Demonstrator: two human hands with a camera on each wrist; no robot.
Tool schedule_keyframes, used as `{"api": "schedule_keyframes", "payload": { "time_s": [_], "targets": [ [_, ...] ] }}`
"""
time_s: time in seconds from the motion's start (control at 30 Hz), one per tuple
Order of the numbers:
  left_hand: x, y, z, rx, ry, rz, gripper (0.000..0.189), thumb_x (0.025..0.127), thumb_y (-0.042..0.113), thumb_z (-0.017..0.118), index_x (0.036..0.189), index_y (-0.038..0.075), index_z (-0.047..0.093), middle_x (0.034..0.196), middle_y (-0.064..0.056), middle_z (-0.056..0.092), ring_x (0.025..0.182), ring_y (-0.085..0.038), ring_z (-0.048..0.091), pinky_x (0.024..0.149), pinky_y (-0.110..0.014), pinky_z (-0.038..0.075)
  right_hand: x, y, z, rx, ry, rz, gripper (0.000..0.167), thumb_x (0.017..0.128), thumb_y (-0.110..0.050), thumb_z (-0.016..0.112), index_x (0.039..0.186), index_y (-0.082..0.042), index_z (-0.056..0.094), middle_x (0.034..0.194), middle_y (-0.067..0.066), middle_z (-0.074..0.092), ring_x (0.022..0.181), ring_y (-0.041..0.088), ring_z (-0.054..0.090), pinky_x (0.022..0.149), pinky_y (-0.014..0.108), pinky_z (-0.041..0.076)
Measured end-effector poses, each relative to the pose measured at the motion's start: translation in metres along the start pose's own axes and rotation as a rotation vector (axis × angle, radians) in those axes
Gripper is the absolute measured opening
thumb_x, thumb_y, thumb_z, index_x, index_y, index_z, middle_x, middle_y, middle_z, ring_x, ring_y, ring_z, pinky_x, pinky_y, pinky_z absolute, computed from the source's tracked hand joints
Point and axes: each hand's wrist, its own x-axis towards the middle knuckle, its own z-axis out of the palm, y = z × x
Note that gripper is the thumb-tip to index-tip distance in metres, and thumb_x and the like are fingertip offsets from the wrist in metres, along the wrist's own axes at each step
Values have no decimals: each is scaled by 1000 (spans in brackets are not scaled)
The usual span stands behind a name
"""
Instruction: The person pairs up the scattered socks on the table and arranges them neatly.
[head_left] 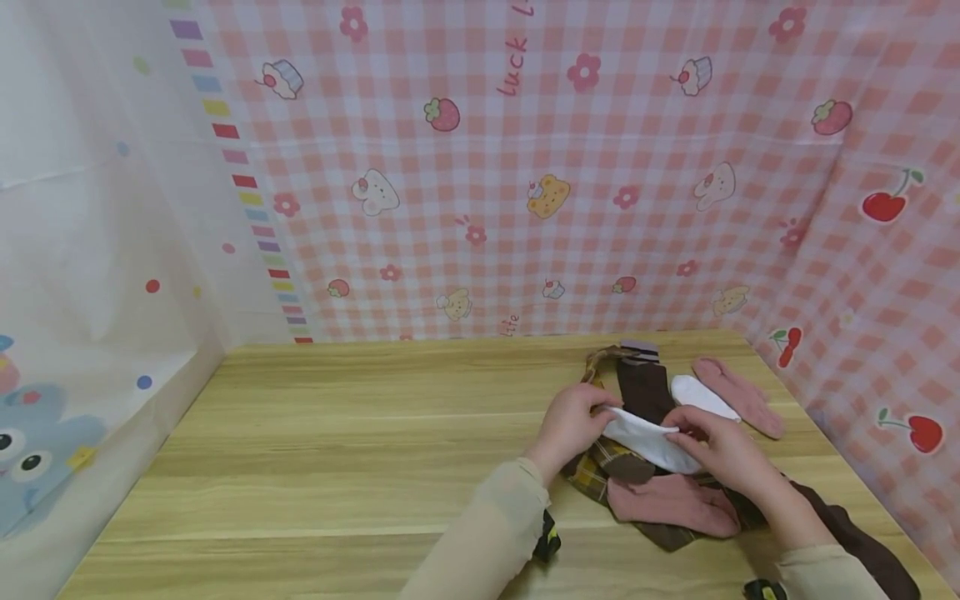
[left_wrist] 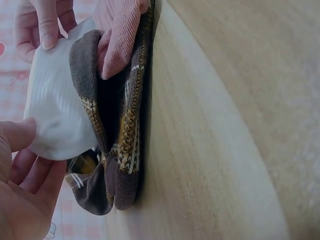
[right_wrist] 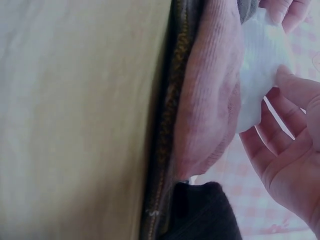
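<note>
Between both hands a white sock (head_left: pixel 651 440) is stretched out above a pile of socks. My left hand (head_left: pixel 573 425) pinches one end of it between thumb and fingers, and my right hand (head_left: pixel 723 446) pinches the other end. Under it lie brown-and-yellow plaid socks (head_left: pixel 588 479) and a pink sock (head_left: pixel 671 502). In the left wrist view the white sock (left_wrist: pixel 57 100) hangs beside a plaid sock's dark opening. The right wrist view shows the pink sock (right_wrist: pixel 212 100) next to my right hand (right_wrist: pixel 285 135).
Behind the hands lie a dark brown sock (head_left: pixel 643 387), another white sock (head_left: pixel 701 396) and a second pink sock (head_left: pixel 738 396). A long dark brown sock (head_left: pixel 858 533) lies at the right. Pink checked cloth (head_left: pixel 510 167) rises behind the wooden table (head_left: pixel 337 467).
</note>
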Motion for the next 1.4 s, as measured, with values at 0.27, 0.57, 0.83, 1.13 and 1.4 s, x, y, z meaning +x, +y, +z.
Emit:
{"api": "schedule_keyframes", "payload": {
  "time_s": [0.27,0.57,0.83,1.13,1.4],
  "targets": [
    [-7,-1,-2,-143,106,-25,13,92,10,70,102,9,78,100,0,72,91,-9,64,80,-17,49,9,-8,-1,-20,27,13,24,85,5,72,95,-17,67,86,-6,66,74,3,57,60,22,49],
    [-12,-3,-6,-127,223,-78,9,91,12,72,97,13,78,95,2,72,90,-10,65,79,-19,50,22,-17,4,-48,55,25,21,87,3,71,96,-15,68,88,-6,67,77,4,59,62,23,50],
    [-15,-5,-15,-82,328,-66,7,89,13,74,95,12,79,95,-1,73,91,-14,67,82,-22,52,36,-27,6,-36,51,14,16,90,-1,70,98,-14,68,90,-3,67,74,6,58,61,25,48],
    [-16,-9,-32,-86,395,-57,5,87,10,76,91,10,79,89,-1,73,81,-12,66,74,-22,52,52,-37,13,-30,40,49,11,93,-3,67,100,-11,67,89,2,68,72,9,59,61,28,48],
    [-18,-14,-41,-109,437,-66,6,85,7,76,91,9,78,91,-2,73,81,-14,66,73,-23,53,62,-44,21,-7,31,105,12,92,-3,68,102,-10,67,86,-1,67,69,11,56,60,30,47]
  ]
}}
